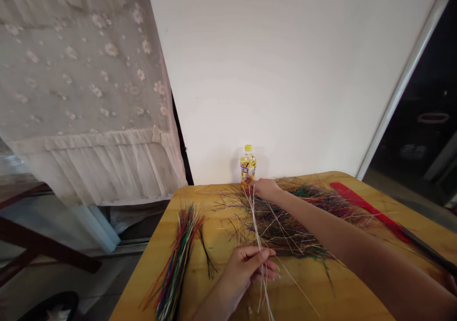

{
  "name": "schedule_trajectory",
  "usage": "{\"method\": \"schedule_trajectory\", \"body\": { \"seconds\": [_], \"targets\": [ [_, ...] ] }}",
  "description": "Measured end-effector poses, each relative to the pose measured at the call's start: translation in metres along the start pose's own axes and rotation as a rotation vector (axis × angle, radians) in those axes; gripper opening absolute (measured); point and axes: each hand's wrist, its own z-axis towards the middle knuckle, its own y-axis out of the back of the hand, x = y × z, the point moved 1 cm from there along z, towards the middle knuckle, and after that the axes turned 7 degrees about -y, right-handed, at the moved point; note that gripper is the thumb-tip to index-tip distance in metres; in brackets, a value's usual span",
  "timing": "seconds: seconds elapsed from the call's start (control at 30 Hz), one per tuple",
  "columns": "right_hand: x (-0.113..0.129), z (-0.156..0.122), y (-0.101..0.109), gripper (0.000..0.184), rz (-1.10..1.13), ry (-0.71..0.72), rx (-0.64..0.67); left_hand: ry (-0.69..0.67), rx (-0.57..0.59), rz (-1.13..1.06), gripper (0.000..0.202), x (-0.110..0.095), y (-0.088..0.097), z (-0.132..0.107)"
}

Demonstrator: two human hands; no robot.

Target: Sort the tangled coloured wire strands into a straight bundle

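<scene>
Several thin white strands (254,216) run lengthwise in front of me. Near the table's front, my left hand (252,264) pinches them between thumb and fingers, and their lower ends hang below it. My right hand (266,189) reaches to the far side of the table, its fingers closed at the upper ends of the same strands, close to the bottle. Beneath my right forearm spreads a tangled pile of thin multicoloured strands (285,221). Left of my hands lies a sorted bundle of coloured strands (180,259), with a small dark bundle (206,249) beside it.
A drink bottle with a yellow cap (248,161) stands at the back edge against the white wall (285,73). On the right lies a long red object with a dark handle (371,209). A lace curtain (89,97) hangs at left, above a dark bin (53,306) on the floor.
</scene>
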Motion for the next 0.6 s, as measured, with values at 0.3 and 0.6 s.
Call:
{"method": "schedule_trajectory", "body": {
  "seconds": [0.3,0.6],
  "targets": [
    [0.013,0.002,0.007,0.018,-0.024,0.076,0.016,0.016,-0.022,0.014,0.05,-0.001,0.0,-0.001],
    [-0.007,-0.004,0.006,0.026,0.134,-0.018,-0.123,-0.004,-0.001,0.03,0.048,-0.001,0.002,0.0]
  ]
}}
